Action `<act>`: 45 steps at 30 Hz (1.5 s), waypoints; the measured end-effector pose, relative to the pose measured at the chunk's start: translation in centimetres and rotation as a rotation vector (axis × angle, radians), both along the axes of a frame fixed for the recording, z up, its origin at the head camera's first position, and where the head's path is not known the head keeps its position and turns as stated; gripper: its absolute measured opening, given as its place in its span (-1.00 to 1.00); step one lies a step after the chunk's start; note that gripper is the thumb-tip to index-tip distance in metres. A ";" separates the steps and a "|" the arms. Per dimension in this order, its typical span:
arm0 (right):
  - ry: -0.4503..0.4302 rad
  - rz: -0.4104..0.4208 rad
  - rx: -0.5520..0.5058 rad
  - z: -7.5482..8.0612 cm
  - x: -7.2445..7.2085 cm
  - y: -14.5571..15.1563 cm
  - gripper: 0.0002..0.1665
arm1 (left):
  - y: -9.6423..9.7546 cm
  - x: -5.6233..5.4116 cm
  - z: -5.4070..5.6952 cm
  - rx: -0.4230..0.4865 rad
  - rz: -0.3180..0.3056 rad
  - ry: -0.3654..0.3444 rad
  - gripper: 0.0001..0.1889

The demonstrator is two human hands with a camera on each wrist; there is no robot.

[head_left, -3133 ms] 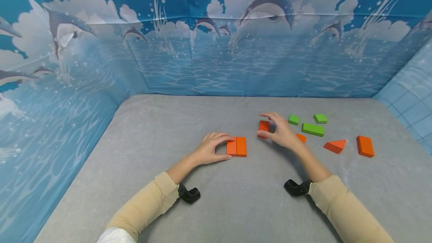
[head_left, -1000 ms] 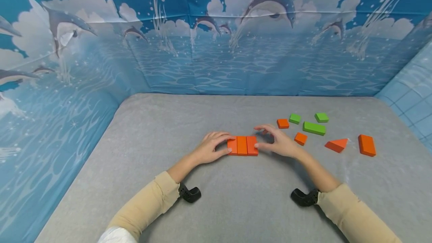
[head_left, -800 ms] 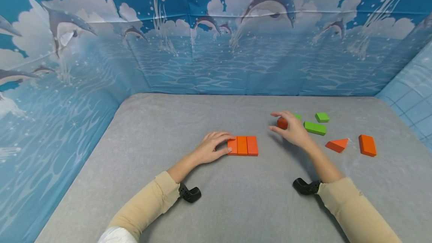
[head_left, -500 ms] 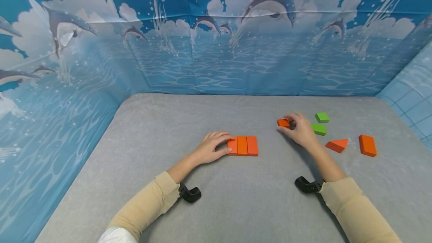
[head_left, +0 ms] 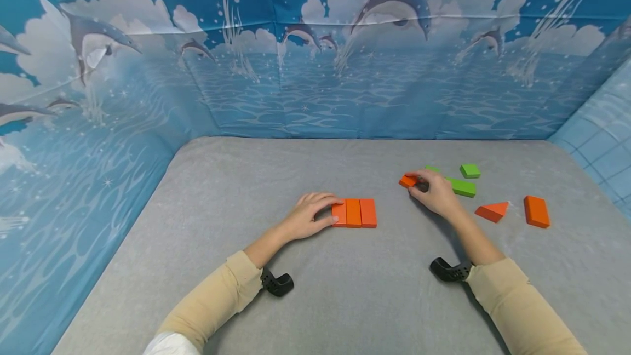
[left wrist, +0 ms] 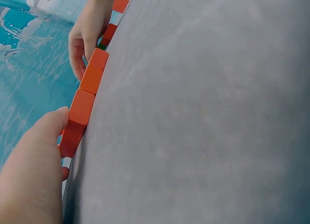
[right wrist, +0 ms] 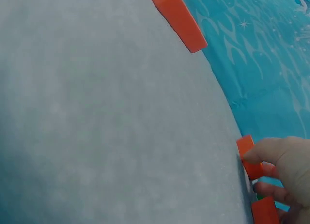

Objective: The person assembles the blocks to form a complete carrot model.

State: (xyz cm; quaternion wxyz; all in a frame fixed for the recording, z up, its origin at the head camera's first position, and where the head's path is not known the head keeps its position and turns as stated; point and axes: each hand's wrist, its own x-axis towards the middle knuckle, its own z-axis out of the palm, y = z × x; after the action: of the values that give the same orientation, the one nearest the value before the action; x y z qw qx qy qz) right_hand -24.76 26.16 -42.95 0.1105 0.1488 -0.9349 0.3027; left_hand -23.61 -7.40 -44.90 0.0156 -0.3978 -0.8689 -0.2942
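Observation:
Three flat orange blocks point(head_left: 354, 213) lie side by side in a row on the grey cloth. My left hand point(head_left: 307, 217) holds the leftmost orange block point(left wrist: 81, 112), thumb on its near end and fingers at its far end. Farther right, my right hand point(head_left: 435, 193) pinches a small orange block point(head_left: 407, 181) between thumb and fingers, low over the cloth. The right wrist view has the thumb against this small block point(right wrist: 249, 157). Another orange block point(right wrist: 265, 212) shows beside the fingers there; the right hand hides it in the head view.
Right of the right hand lie a long green block point(head_left: 462, 187), a small green block point(head_left: 470, 171), an orange triangular block point(head_left: 492, 211) and an orange rectangular block point(head_left: 536, 212). Another green block point(head_left: 432, 169) is partly hidden. A dolphin-print curtain point(head_left: 315, 86) borders the cloth.
A third orange block has joined the row. My right hand has left it, reached right and away to the small orange block, and shifted that slightly left, turning it. The left hand stays put.

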 end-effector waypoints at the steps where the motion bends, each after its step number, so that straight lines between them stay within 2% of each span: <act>1: -0.015 0.010 -0.006 0.1 0.0 0.0 -0.56 | 0.0 0.0 0.0 -0.001 0.000 0.001 -0.58; 5: -0.045 0.020 -0.033 0.2 0.1 0.0 -0.53 | 0.0 0.0 0.0 -0.001 -0.001 -0.002 -0.58; 12: -0.012 -0.023 -0.030 0.1 0.1 -0.1 -0.55 | 0.0 0.0 0.1 0.001 -0.002 0.001 -0.59; 16: -0.034 -0.016 -0.021 0.7 0.5 -0.7 -0.57 | 0.0 0.0 0.0 0.000 -0.002 0.005 -0.58; 19: -0.053 0.031 -0.038 1.6 1.1 -1.8 -0.57 | 0.0 0.0 0.0 0.007 -0.004 0.006 -0.58; 24: -0.054 0.169 -0.095 2.6 2.7 -4.8 -0.57 | 0.0 -0.1 -0.1 0.021 -0.002 0.004 -0.58; 33: -0.083 0.387 -0.126 2.5 6.0 -9.5 -0.60 | 0.0 -0.2 0.1 0.032 0.007 0.006 -0.56; 38: -0.080 0.399 -0.057 2.0 7.0 -10.9 -0.61 | 0.0 -0.1 0.2 0.027 0.010 -0.002 -0.56; 45: -0.006 0.365 0.026 1.2 7.4 -11.6 -0.61 | 0.0 0.0 0.2 0.020 0.016 -0.010 -0.55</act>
State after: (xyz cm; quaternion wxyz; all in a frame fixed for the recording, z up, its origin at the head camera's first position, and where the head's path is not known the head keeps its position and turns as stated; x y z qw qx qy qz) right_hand -17.32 14.58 -41.79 0.0490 0.3166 -0.8966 0.3058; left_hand -23.62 -7.43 -44.73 0.0176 -0.3893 -0.8691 -0.3046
